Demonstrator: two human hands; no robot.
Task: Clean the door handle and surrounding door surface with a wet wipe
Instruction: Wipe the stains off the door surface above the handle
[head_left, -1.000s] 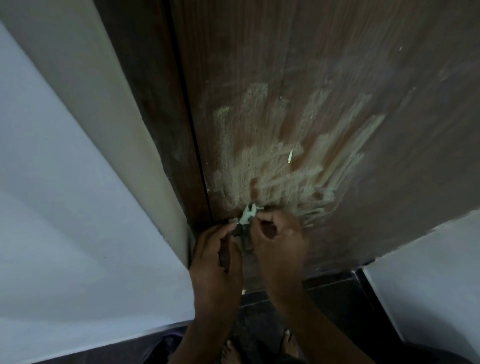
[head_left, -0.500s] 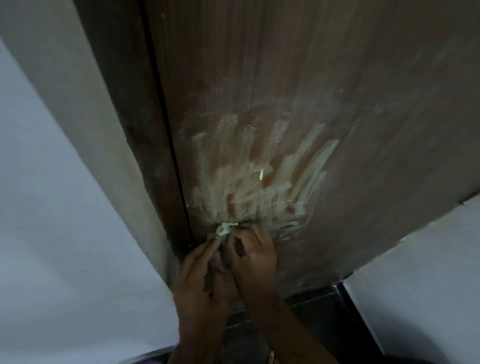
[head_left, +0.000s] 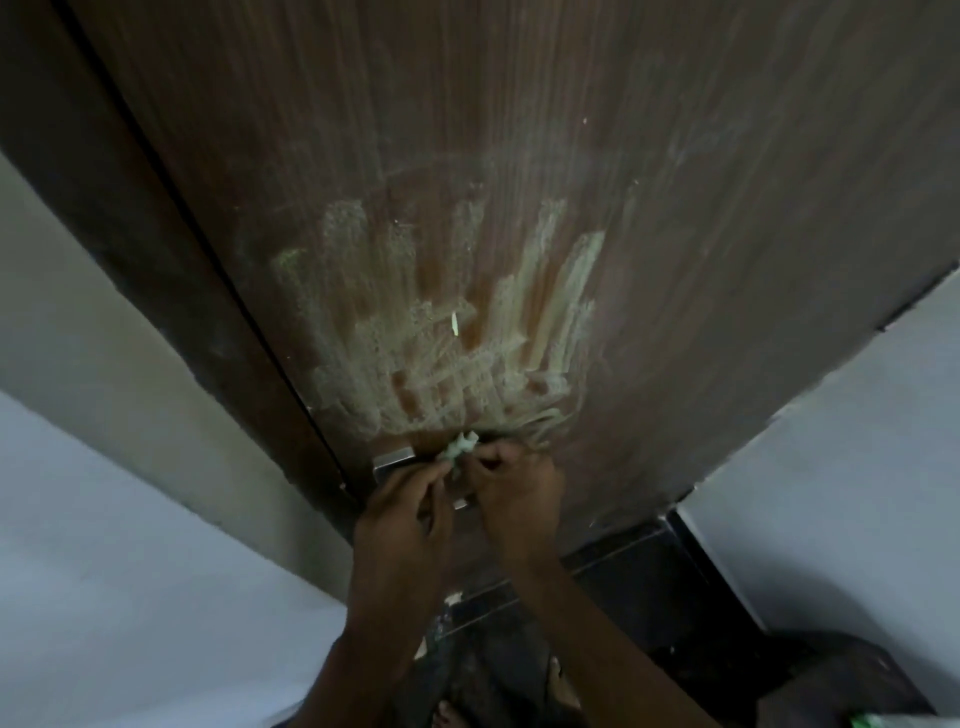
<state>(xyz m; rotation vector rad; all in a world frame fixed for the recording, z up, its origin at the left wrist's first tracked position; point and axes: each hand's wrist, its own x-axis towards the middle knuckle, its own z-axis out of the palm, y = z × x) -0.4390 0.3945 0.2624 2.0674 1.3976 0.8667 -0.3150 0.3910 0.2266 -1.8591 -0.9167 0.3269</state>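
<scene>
A dark brown wooden door fills the upper view, with pale greenish-white smears streaked across it above the handle. The metal door handle shows at the door's left edge, mostly hidden behind my hands. A small crumpled pale green wet wipe is pinched between the fingertips of both hands just right of the handle. My left hand and my right hand are held close together in front of the door.
The dark door frame and a white wall stand to the left. Another white wall is at the right. Dark floor tiles and bare toes lie below. A green packet peeks in at the bottom right.
The camera has tilted and shifted, so the door and smears sit differently in view and the handle's metal end now shows. Both hands stay together on the wipe by the handle.
</scene>
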